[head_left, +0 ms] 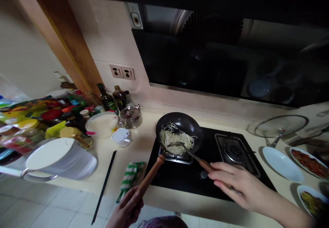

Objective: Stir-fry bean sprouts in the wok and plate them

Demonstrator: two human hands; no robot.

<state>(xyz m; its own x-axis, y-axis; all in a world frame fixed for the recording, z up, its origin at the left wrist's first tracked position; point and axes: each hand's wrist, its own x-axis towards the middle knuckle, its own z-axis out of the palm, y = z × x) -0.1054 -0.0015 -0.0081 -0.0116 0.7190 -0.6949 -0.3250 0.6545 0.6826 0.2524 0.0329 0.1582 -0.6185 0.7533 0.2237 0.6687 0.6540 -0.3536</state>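
Note:
A dark wok (189,122) sits tilted over the left burner, its near side low. Pale bean sprouts (171,138) are heaped in it. My left hand (128,205) is closed round the end of the wok's wooden handle (151,175). With my right hand (228,180) I grip the wooden handle of a metal spatula (189,151). The spatula's head lies in among the sprouts, partly covered by them.
Beside the black stove (174,183) lie a green striped cloth (130,176) and a black strip (104,187). A white pot (61,159), jars and bottles crowd the left. An oval plate (282,164) and filled dishes stand right, under a range hood (192,60).

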